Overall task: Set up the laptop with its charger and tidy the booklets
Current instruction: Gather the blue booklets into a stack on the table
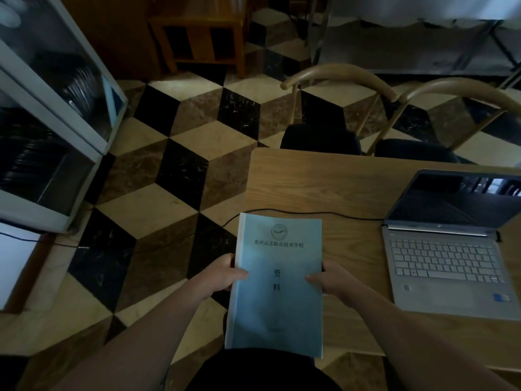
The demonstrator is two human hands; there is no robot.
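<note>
I hold a pale blue booklet [277, 286] with a round emblem and printed characters on its cover, over the left corner of the wooden table [324, 182]. My left hand [222, 273] grips its left edge, thumb on the cover. My right hand [324, 277] grips its right edge the same way. More sheets seem stacked under the top cover. An open silver laptop [448, 249] with a dark screen stands on the table to the right. A thin black charger cable [310, 213] runs from the laptop's left side across the table and down to the floor.
Two wooden chairs [338, 80] with dark seats stand behind the table. A white glass-fronted cabinet [50, 136] full of stacked dishes fills the left side. The floor is patterned in cream, brown and black tiles [183, 165]. A wooden stand [203, 32] is at the back.
</note>
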